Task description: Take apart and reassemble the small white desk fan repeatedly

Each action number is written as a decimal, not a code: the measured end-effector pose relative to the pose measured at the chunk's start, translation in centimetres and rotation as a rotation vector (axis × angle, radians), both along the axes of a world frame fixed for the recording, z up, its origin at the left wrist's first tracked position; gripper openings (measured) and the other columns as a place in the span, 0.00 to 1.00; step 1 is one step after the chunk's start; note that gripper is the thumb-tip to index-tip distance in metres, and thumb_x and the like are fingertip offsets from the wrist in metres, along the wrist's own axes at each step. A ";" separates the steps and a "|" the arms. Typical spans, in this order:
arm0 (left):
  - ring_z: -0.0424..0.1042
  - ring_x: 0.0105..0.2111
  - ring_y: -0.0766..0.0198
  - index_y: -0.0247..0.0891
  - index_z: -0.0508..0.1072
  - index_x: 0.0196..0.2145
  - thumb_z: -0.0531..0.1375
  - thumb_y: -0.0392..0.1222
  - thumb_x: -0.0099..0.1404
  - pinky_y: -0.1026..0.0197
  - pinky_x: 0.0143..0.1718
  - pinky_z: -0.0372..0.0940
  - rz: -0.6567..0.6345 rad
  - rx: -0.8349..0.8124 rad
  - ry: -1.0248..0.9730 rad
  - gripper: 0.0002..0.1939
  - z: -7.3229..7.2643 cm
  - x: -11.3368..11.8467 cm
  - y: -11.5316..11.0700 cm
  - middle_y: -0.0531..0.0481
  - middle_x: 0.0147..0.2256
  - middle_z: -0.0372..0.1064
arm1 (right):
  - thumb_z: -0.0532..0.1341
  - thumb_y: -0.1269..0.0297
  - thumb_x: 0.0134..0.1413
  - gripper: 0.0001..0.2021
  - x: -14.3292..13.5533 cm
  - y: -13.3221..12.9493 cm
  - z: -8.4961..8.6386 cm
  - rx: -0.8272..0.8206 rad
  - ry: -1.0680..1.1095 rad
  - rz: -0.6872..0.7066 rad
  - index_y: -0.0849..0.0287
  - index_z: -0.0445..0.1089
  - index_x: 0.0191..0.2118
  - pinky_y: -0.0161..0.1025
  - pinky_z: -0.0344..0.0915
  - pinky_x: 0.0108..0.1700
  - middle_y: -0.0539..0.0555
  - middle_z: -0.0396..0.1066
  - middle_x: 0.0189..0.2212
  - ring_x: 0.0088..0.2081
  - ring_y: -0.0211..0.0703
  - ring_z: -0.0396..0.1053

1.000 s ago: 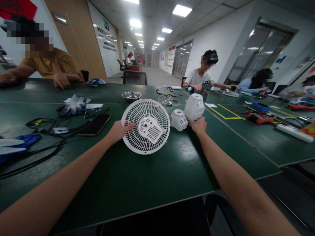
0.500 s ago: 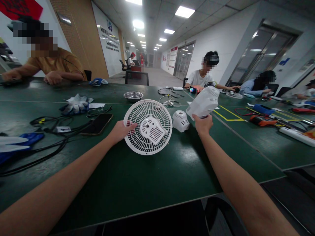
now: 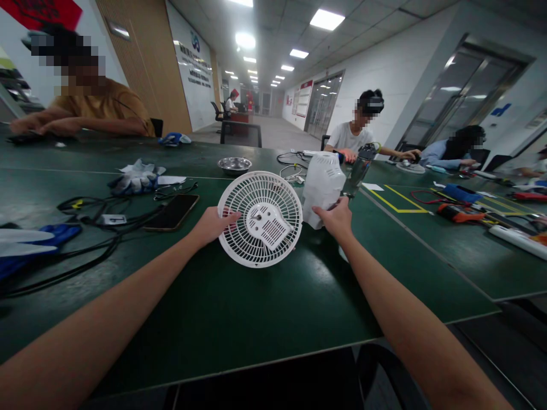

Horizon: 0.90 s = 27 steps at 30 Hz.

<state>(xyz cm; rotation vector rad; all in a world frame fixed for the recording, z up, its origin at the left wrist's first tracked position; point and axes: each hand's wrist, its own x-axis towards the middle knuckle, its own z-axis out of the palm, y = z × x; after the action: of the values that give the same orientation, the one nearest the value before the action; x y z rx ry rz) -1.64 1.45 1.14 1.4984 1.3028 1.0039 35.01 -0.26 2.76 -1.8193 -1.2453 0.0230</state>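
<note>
My left hand (image 3: 216, 223) grips the left rim of a round white fan grille (image 3: 260, 219), thumb over its slats. A white vented plate sits at the grille's centre. To its right, my right hand (image 3: 337, 216) is closed on a tall white plastic housing (image 3: 323, 185) with slots near its top. The housing stands upright beside the grille's right edge. The smaller white vented part that was there is now mostly hidden behind the housing and my hand.
Behind the grille is a metal bowl (image 3: 235, 165). Left lie a phone (image 3: 173, 212), black cables and gloves (image 3: 137, 177). A clear bottle (image 3: 359, 169) stands behind the housing. Tools and a power strip (image 3: 517, 241) lie right. People sit across the green table (image 3: 256, 319).
My right hand has brought the white housing left and down, turning it more upright, over where the small vented part showed. The bottle behind is now exposed. My left hand still holds the grille.
</note>
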 end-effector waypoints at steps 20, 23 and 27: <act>0.78 0.32 0.58 0.36 0.77 0.36 0.66 0.47 0.61 0.56 0.36 0.73 -0.033 0.013 0.025 0.12 0.1 -0.1 -0.1 0.46 0.34 0.79 | 0.72 0.55 0.35 0.37 5.5 1.4 0.4 0.007 0.143 -0.200 0.59 0.62 0.53 0.51 0.67 0.53 0.64 0.73 0.48 0.48 0.58 0.73; 0.78 0.31 0.58 0.36 0.77 0.36 0.66 0.47 0.61 0.56 0.35 0.72 -0.029 0.034 0.062 0.12 0.3 -0.1 -0.3 0.45 0.33 0.79 | 0.70 0.57 0.37 0.39 5.4 1.5 0.2 0.071 0.152 -0.144 0.58 0.58 0.58 0.52 0.66 0.54 0.64 0.70 0.51 0.50 0.58 0.71; 0.78 0.31 0.58 0.36 0.77 0.37 0.65 0.48 0.62 0.55 0.36 0.72 -0.038 0.031 0.080 0.12 0.4 -0.1 -0.4 0.46 0.33 0.78 | 0.68 0.55 0.42 0.43 5.6 1.6 0.3 0.278 0.115 -0.035 0.57 0.50 0.63 0.53 0.65 0.55 0.65 0.67 0.55 0.52 0.56 0.70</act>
<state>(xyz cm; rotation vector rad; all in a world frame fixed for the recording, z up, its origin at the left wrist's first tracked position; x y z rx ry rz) -1.79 1.05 1.50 1.5953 1.3151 0.9530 40.59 1.35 3.02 -1.5769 -1.0780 -0.0613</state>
